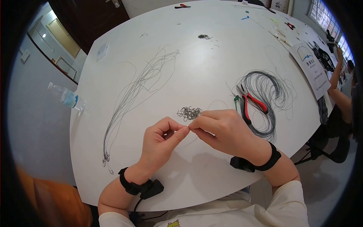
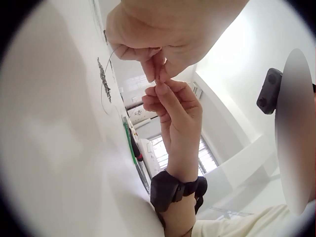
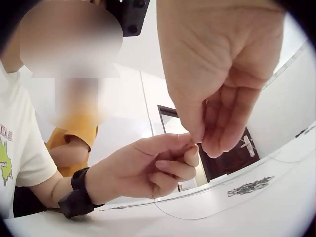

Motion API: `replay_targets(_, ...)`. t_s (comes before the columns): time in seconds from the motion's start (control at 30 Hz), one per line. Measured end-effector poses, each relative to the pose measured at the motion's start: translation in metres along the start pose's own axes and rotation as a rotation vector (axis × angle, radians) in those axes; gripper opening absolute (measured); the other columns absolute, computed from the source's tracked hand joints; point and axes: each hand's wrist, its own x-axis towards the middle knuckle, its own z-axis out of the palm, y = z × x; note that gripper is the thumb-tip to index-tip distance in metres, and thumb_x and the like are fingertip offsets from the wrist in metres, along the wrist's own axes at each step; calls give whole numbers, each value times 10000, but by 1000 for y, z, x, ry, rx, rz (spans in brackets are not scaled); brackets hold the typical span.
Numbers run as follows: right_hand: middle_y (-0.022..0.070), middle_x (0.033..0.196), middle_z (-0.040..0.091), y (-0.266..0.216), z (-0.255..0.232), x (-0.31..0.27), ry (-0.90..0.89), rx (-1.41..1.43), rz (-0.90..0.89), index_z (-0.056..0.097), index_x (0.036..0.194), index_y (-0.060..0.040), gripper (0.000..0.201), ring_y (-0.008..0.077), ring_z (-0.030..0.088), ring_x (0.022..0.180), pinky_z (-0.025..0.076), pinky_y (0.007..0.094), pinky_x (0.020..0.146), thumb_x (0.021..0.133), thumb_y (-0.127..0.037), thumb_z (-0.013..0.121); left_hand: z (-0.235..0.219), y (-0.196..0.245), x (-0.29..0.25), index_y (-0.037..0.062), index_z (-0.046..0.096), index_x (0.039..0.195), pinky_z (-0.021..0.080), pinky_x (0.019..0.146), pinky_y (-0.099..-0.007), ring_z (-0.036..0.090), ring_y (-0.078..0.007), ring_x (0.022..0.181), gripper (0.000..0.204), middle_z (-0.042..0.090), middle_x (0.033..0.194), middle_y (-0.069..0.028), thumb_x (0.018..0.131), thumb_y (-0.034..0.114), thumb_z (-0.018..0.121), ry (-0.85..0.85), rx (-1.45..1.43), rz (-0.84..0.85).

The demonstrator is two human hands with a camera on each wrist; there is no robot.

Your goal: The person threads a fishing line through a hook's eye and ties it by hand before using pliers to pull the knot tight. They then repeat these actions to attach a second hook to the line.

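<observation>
My left hand (image 1: 160,140) and right hand (image 1: 227,130) meet fingertip to fingertip above the white table (image 1: 196,170). Each pinches thumb against index finger at the same spot. A thin fishing line (image 3: 187,218) runs from the left fingers and curves down over the table in the right wrist view. The tiny part between the fingertips is hidden, so I cannot tell whether a hook is there. Just beyond the hands lies a pile of metal fish hooks (image 1: 189,112). Left of them stretches a bundle of lines (image 1: 126,96) with hooks at its near end.
Red-handled pliers (image 1: 246,109) rest on a coil of dark line (image 1: 273,123) at the right, beside a green tie (image 1: 236,99). A water bottle (image 1: 70,99) is at the left edge. Farther back are a small dark pile (image 1: 204,37) and a paper sheet (image 1: 310,70).
</observation>
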Motion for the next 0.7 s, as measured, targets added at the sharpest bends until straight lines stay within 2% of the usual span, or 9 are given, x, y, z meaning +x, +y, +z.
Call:
replay_targets(0.13,62,712,609,1,0,-1,-22,-81,-39,613,808,-55,81,257,630,629,498,351,548,794,-58,693,-1,4,0,40,658,867,339,609,-180,455,-8,699,87,595,787,57,935,85,687,-3,46,-13)
replay_targets(0.2,58,704,603,2,-1,0,-30,-114,-63,613,803,-58,79,253,625,625,494,351,543,789,-56,691,-3,3,2,23,693,900,313,545,-182,405,6,603,147,599,723,71,937,165,701,-31,130,-1)
replay_targets(0.23,57,698,598,3,-2,0,-31,-127,-81,614,802,-59,78,248,623,623,492,348,539,786,-53,689,-3,2,2,23,693,900,313,545,-182,405,6,603,147,599,723,71,937,165,701,-30,130,0)
replay_targets(0.33,55,693,594,4,-4,1,-14,-134,-111,614,802,-60,74,240,622,619,489,343,533,788,-49,686,-2,5,5,20,704,979,367,591,-176,474,-3,649,174,635,764,48,963,189,667,-57,77,4)
replay_targets(0.4,54,695,596,4,-5,1,4,-125,-121,614,803,-60,71,237,622,618,489,340,531,792,-48,683,-1,14,5,39,691,1039,329,566,-164,421,6,640,156,713,945,7,995,157,597,-68,-14,-68)
replay_targets(0.5,53,697,599,3,-6,2,1,-145,-110,615,801,-59,67,235,624,617,490,341,529,797,-45,680,-1,13,6,43,685,1073,326,564,-162,402,11,623,171,716,957,-2,1002,160,584,-36,-25,-33)
replay_targets(0.63,57,689,592,4,-3,1,14,-148,-120,601,782,-54,82,240,621,613,490,346,528,795,-46,682,1,6,5,41,683,1062,310,557,-158,393,24,626,148,690,907,23,981,147,620,-5,-7,7)
replay_targets(0.7,58,686,589,4,-3,1,14,-155,-122,594,774,-52,89,240,620,612,489,346,529,791,-46,682,2,12,2,35,686,1020,299,547,-158,400,24,620,119,634,809,64,944,126,677,-6,101,41)
